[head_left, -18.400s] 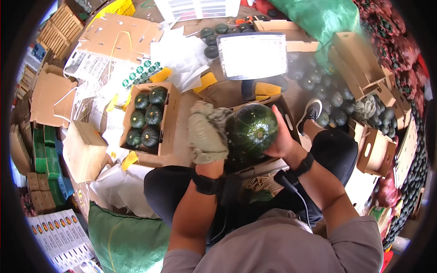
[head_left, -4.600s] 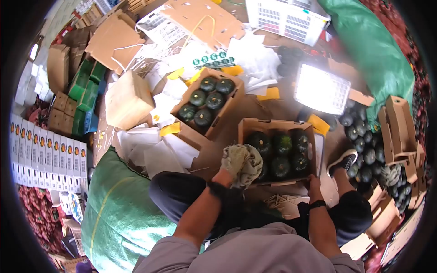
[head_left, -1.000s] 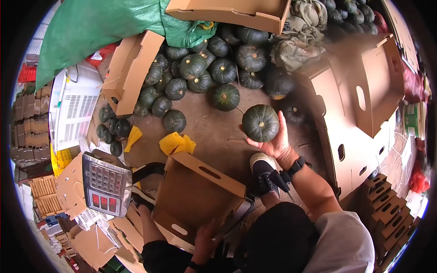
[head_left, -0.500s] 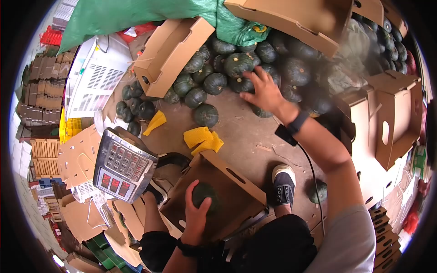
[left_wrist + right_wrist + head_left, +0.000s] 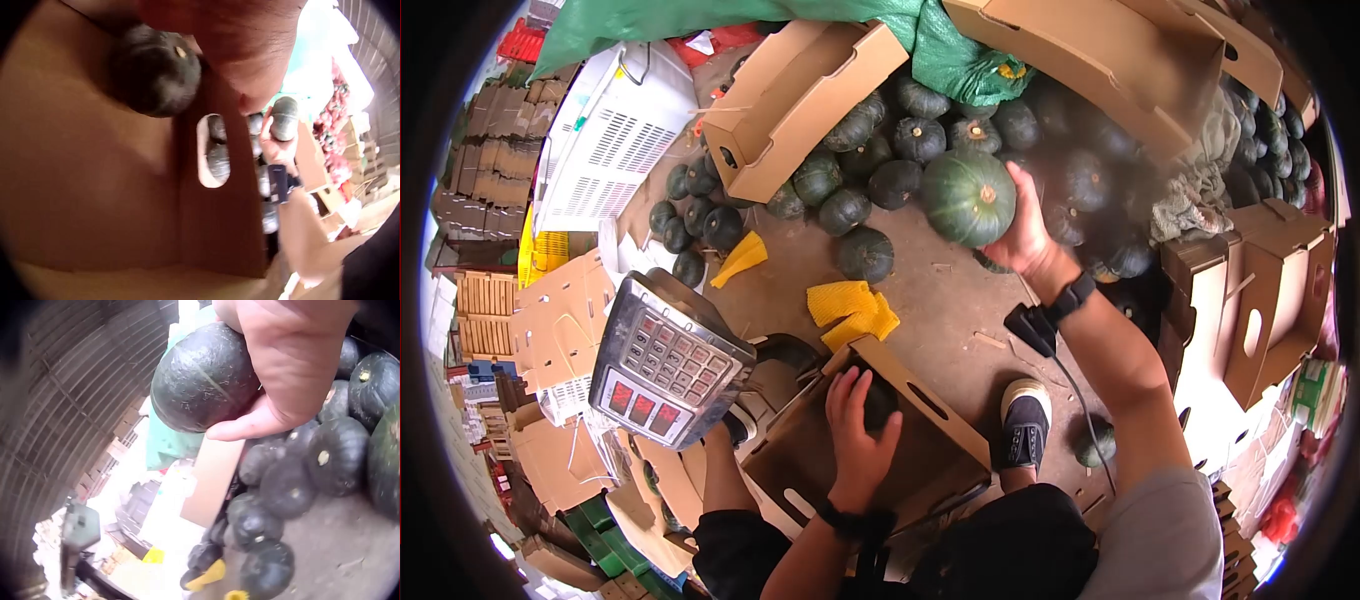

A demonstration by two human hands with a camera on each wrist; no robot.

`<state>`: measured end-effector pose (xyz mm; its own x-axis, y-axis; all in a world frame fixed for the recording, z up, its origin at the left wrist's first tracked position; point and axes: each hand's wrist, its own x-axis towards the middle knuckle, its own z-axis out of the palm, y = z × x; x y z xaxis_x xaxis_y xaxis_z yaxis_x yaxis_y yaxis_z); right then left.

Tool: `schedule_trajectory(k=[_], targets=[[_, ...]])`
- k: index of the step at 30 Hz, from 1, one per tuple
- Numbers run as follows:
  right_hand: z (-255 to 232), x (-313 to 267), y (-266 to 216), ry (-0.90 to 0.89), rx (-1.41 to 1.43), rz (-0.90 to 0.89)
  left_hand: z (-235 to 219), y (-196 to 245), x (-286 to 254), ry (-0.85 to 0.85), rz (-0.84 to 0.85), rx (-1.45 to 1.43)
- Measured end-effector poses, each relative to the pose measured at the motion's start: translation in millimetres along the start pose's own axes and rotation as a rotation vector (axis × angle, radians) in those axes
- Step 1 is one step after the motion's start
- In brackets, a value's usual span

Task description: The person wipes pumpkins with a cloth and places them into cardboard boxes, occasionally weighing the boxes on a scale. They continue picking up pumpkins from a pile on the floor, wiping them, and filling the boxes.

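While gripping raised squash with wide-spread right hand, likely for balance, apparently steadies boxed squash with open left hand.

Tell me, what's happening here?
A person is handling pumpkins with both hands. The right hand grips one green pumpkin above the floor, near a pile of others. The left hand reaches into a cardboard box, right by a darker pumpkin; whether its fingers grip it is unclear. Beside the box, a keypad display shows red digits.
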<state>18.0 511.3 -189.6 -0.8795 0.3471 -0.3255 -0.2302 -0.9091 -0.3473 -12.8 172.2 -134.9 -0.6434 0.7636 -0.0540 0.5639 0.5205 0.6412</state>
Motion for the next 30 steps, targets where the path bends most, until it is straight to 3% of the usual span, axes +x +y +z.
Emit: schedule_trajectory(k=[1, 3, 4, 5, 8, 9, 10, 12, 13, 15, 16, 17, 18, 20, 22, 23, 24, 26, 28, 29, 30], targets=[[9.1, -11.8, 11.3, -0.068, -0.016, -0.012, -3.6, 1.0, -1.1, -0.046, -0.129, -0.221], [25.1, -36.7, 37.7, -0.141, -0.039, 0.149, -6.4, 18.1, 9.1, -0.112, -0.334, -1.215], [27.7, -32.1, 40.1, -0.1, -0.38, 0.08, -8.5, 30.6, 14.4, -0.14, -0.43, -1.712], [28.7, -24.9, 43.1, -0.054, -0.717, 0.01, -13.0, 46.9, 15.4, -0.134, -0.465, -1.912], [22.1, 8.8, 48.0, 0.095, -1.728, -0.218, -31.2, 33.4, -11.1, -0.317, -0.493, -1.665], [17.7, 23.0, 47.2, 0.152, -2.062, -0.308, -37.9, 37.8, -19.6, -0.305, -0.62, -1.562], [7.5, 41.5, 44.2, 0.433, -2.302, -0.273, -33.9, 30.3, -29.3, -0.351, -0.582, -1.338], [-12.2, 75.1, 36.9, 0.459, -2.557, -0.02, -15.7, 10.9, -53.0, -0.415, -0.513, -0.888], [-36.0, 93.1, 44.6, 0.523, -2.691, -0.116, -5.9, 14.6, -61.9, -0.368, -0.385, -0.584], [-19.2, 84.5, 31.3, 0.46, -2.466, -0.063, 15.7, 24.0, -75.0, -0.276, -0.115, 0.019], [-9.4, 80.2, 23.8, 0.428, -2.359, -0.04, 22.3, 18.2, -81.4, -0.282, -0.011, 0.114], [-6.0, 70.3, 24.9, 0.462, -2.104, -0.169, 30.1, 10.6, -84.9, -0.284, 0.096, 0.207], [-21.8, 68.6, 23.5, 0.331, -1.768, -0.253, 36.0, 3.7, -86.8, -0.286, 0.206, 0.299], [-20.3, 40.6, 27.3, -0.034, -0.584, 0.1, 27.3, 11.2, -75.7, -0.266, 0.103, 0.135], [-9.8, 7.0, 33.5, -0.266, -0.058, 0.347, 14.5, 15.5, -63.5, -0.232, 0.054, 0.003], [-5.9, -1.3, 39.7, -0.38, 0.049, 0.369, 7.3, 14.1, -58.7, -0.211, 0.057, -0.046], [-1.3, -9.8, 46.9, -0.353, 0.112, 0.369, -1.1, 14.0, -54.1, -0.191, 0.058, -0.094], [12.0, -26.3, 61.9, -0.299, 0.234, 0.377, -18.0, 28.8, -42.1, -0.096, -0.127, -0.399], [41.5, -48.1, 85.9, -0.125, -0.124, 0.145, -24.6, 45.8, -30.6, 0.088, -0.296, -0.794], [52.2, -65.2, 87.2, -0.317, -0.321, 0.142, -25.0, 50.5, -23.2, 0.229, -0.31, -0.906], [58.6, -74.0, 87.3, -0.509, -0.517, 0.139, -32.6, 55.0, -21.1, 0.252, -0.379, -0.861]])
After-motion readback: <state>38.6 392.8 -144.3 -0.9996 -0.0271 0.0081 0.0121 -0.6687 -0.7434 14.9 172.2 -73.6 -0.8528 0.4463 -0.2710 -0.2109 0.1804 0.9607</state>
